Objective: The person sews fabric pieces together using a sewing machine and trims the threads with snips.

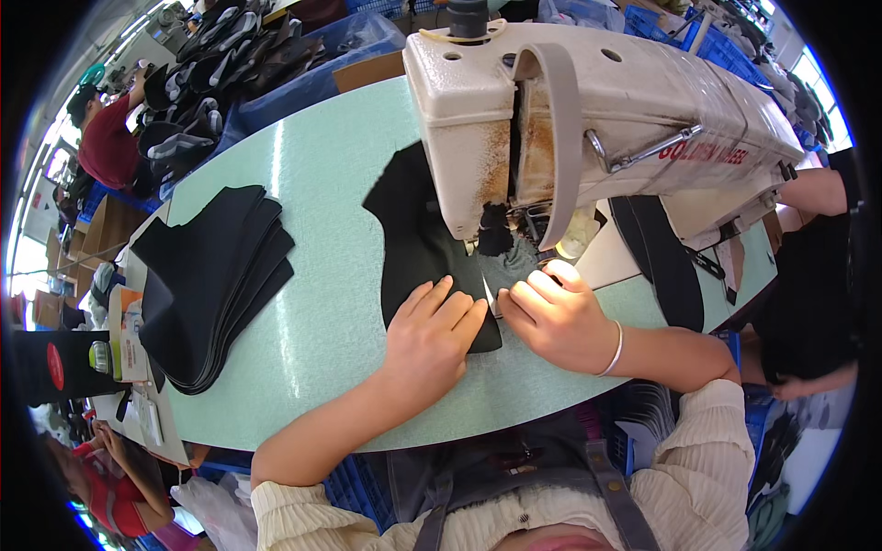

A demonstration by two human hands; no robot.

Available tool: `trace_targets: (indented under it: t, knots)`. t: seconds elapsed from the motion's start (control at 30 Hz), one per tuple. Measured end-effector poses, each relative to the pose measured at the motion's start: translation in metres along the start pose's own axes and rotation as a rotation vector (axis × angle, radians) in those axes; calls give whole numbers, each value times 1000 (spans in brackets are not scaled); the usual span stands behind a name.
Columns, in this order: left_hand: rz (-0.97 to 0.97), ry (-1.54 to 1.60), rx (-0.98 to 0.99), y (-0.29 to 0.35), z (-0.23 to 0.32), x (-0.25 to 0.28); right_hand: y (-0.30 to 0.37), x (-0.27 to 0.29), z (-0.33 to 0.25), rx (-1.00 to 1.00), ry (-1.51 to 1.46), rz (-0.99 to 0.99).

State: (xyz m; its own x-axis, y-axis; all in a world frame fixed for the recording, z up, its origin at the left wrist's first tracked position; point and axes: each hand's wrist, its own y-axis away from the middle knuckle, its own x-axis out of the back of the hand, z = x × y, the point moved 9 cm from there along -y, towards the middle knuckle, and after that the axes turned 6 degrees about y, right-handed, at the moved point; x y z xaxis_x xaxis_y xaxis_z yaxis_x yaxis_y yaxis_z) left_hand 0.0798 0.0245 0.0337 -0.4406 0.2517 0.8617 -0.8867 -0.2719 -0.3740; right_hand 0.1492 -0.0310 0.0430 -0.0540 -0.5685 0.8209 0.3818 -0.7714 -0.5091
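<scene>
A black fabric piece (409, 248) lies on the pale green table under the head of a cream sewing machine (469, 101). My left hand (430, 335) rests on this piece with its fingers stretched forward, pressing it flat. Close beside it, my right hand (556, 317) is closed, fingers curled at the piece's right edge near the needle area. What sits between those fingers is hidden. Grey material (505, 269) shows just behind the right fingertips. The machine's foot and needle are mostly masked by dark fuzzy padding (496, 230).
To the left lies a stack of cut black pieces (216, 285). More black pieces (657, 262) and black thread snips (706, 264) are right of the machine. A curved guard (562, 138) hangs before its head. Other people work at both sides; blue bins (367, 37) stand behind.
</scene>
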Motion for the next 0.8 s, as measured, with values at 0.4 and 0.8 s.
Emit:
trace_targets:
  t: [0.4, 0.8]
  knots:
    - [41, 54, 6, -3, -19, 0, -8, -12, 8, -43, 0, -71]
    - [191, 37, -42, -12, -32, 0, -7, -24, 7, -23, 42, -128]
